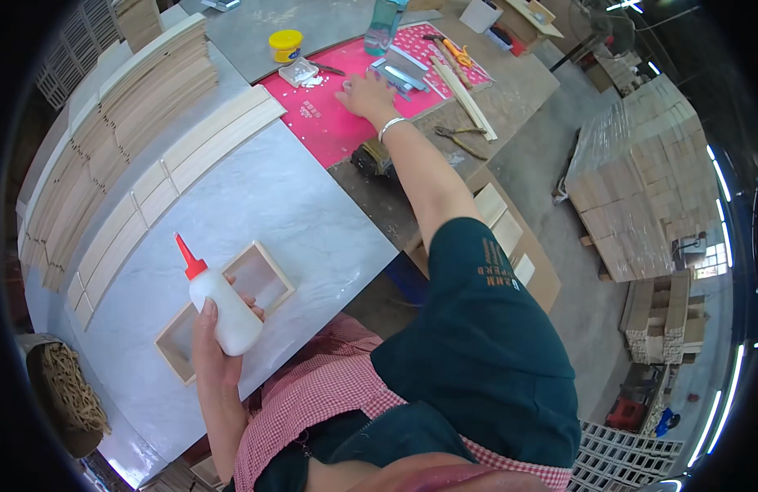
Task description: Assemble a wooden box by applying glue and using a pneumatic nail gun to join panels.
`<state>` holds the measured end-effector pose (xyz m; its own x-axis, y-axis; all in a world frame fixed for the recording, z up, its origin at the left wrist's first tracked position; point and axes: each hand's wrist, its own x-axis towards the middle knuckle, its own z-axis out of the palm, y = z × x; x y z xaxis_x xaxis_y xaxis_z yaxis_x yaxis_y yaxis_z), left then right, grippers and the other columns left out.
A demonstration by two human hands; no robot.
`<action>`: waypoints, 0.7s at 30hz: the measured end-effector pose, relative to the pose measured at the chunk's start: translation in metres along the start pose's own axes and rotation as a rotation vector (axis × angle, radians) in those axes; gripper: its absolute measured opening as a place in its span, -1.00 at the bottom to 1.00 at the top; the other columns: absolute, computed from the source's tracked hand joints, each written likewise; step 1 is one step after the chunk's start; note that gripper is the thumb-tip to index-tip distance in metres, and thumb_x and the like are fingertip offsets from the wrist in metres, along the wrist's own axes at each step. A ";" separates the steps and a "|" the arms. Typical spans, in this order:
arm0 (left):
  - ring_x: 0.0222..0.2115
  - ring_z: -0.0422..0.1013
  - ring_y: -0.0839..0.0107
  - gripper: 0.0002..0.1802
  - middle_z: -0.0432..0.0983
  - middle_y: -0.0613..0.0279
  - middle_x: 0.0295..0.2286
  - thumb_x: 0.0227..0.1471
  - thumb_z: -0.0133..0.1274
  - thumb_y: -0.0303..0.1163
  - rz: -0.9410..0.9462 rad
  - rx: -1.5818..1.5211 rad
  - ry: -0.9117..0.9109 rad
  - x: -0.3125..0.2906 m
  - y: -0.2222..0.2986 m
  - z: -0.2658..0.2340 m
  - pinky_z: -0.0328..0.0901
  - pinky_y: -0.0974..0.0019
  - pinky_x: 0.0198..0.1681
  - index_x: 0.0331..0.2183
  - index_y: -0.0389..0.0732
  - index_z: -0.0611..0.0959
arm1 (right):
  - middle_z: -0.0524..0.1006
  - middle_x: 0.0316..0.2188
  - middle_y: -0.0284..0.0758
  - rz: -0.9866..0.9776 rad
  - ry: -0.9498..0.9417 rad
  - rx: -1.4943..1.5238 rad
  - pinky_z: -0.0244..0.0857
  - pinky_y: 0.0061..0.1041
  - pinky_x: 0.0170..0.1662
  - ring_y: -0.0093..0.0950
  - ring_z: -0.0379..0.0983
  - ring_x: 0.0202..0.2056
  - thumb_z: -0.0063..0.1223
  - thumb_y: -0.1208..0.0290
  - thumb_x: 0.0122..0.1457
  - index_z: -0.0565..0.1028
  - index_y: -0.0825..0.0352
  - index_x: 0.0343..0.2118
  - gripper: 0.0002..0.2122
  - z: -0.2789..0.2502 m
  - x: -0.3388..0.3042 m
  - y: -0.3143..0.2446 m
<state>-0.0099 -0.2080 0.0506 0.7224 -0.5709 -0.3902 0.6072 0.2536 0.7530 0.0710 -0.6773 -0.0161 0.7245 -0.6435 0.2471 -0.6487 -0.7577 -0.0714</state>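
Note:
My left hand [215,336] is wrapped round a white squeeze bottle [223,312] with a red pointed nozzle, tilted up and left. Behind the bottle, a rectangular wooden frame [274,269] lies on the pale marbled tabletop [256,197]; the bottle and hand hide its middle. My right hand [367,95], a bangle at its wrist, is stretched out over a pink mat [313,123] with its fingers apart. Its fingertips are at the near left edge of some grey metallic strips [399,72]; whether they touch them I cannot tell.
Long stacked wooden slats [133,123] line the table's left side, beside tied strips [182,160]. Around the mat are a yellow tub [285,46], a small white dish [299,72], a blue-green bottle [385,29], a hammer [449,51] and pliers [461,139]. A wrapped pallet [641,180] stands right.

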 end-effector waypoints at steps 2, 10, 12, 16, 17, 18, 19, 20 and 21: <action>-0.36 0.55 0.17 -0.40 0.53 -0.02 -0.30 0.20 0.02 -0.12 -0.006 0.011 -0.010 0.000 0.000 0.002 0.43 0.25 -0.27 0.10 -0.34 0.38 | 0.58 -0.14 -0.14 -0.007 -0.031 0.077 0.36 -0.24 -0.01 -0.15 0.48 -0.08 0.10 0.12 0.15 0.56 0.28 -0.07 -0.62 0.025 0.010 0.020; -0.46 0.51 0.21 -0.39 0.52 -0.04 -0.33 0.15 0.05 -0.09 -0.126 0.226 0.074 0.007 -0.001 0.019 0.43 0.28 -0.41 0.04 -0.40 0.43 | 0.60 -0.33 -0.32 -0.390 -0.033 1.196 0.41 -0.52 -0.24 -0.44 0.50 -0.36 0.15 0.41 0.11 0.59 0.28 -0.18 -0.79 -0.063 -0.092 -0.059; -0.46 0.52 0.20 -0.40 0.53 -0.04 -0.34 0.13 0.06 -0.13 -0.139 0.230 0.018 0.006 -0.005 0.021 0.43 0.28 -0.41 0.03 -0.42 0.44 | 0.58 -0.30 -0.35 -0.585 -0.052 1.456 0.37 -0.55 -0.24 -0.46 0.46 -0.37 0.15 0.42 0.11 0.58 0.27 -0.20 -0.81 -0.097 -0.156 -0.106; -0.46 0.53 0.20 -0.45 0.54 -0.06 -0.36 0.05 0.11 -0.30 -0.206 0.243 -0.147 0.003 -0.007 0.029 0.45 0.28 -0.41 0.00 -0.46 0.45 | 0.46 -0.50 -0.37 -0.530 -0.153 1.310 0.25 -0.50 -0.42 -0.46 0.29 -0.54 0.20 0.45 -0.04 0.44 0.30 -0.49 -0.87 -0.106 -0.220 -0.129; -0.46 0.53 0.21 -0.45 0.54 -0.06 -0.36 0.02 0.12 -0.33 -0.235 0.205 -0.119 0.003 -0.009 0.027 0.45 0.27 -0.42 -0.01 -0.47 0.45 | 0.42 -0.58 -0.39 -0.466 -0.185 1.301 0.22 -0.47 -0.48 -0.45 0.25 -0.59 0.20 0.45 -0.07 0.41 0.30 -0.54 -0.85 -0.098 -0.217 -0.127; -0.46 0.53 0.21 -0.45 0.54 -0.06 -0.36 0.02 0.12 -0.33 -0.254 0.206 -0.083 0.002 -0.012 0.026 0.45 0.27 -0.42 -0.01 -0.47 0.45 | 0.36 -0.67 -0.41 -0.456 -0.089 1.213 0.18 -0.42 -0.54 -0.40 0.22 -0.66 0.22 0.40 -0.06 0.43 0.30 -0.56 -0.83 -0.082 -0.218 -0.129; -0.45 0.54 0.21 -0.45 0.54 -0.06 -0.36 0.03 0.11 -0.32 -0.276 0.224 -0.083 0.007 -0.015 0.029 0.45 0.27 -0.42 0.00 -0.47 0.45 | 0.38 -0.66 -0.39 -0.467 0.049 1.077 0.20 -0.41 -0.54 -0.39 0.25 -0.65 0.23 0.37 -0.06 0.45 0.29 -0.55 -0.83 -0.068 -0.213 -0.126; -0.44 0.55 0.20 -0.45 0.54 -0.06 -0.36 0.03 0.11 -0.31 -0.291 0.235 -0.059 0.003 -0.015 0.025 0.45 0.27 -0.42 0.00 -0.47 0.45 | 0.40 -0.64 -0.38 -0.491 0.171 0.953 0.22 -0.40 -0.53 -0.37 0.28 -0.65 0.24 0.34 -0.05 0.47 0.28 -0.54 -0.83 -0.057 -0.202 -0.125; -0.44 0.55 0.20 -0.45 0.54 -0.06 -0.36 0.03 0.11 -0.31 -0.292 0.224 -0.002 -0.007 -0.012 0.020 0.45 0.27 -0.42 0.00 -0.47 0.45 | 0.44 -0.63 -0.33 -0.638 0.439 0.596 0.26 -0.36 -0.52 -0.33 0.33 -0.65 0.24 0.28 -0.03 0.54 0.27 -0.49 -0.82 -0.057 -0.177 -0.110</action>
<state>-0.0290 -0.2222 0.0547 0.5282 -0.5955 -0.6053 0.7002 -0.0978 0.7072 0.0009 -0.4744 0.0030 0.6689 -0.0872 0.7382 0.1469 -0.9580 -0.2463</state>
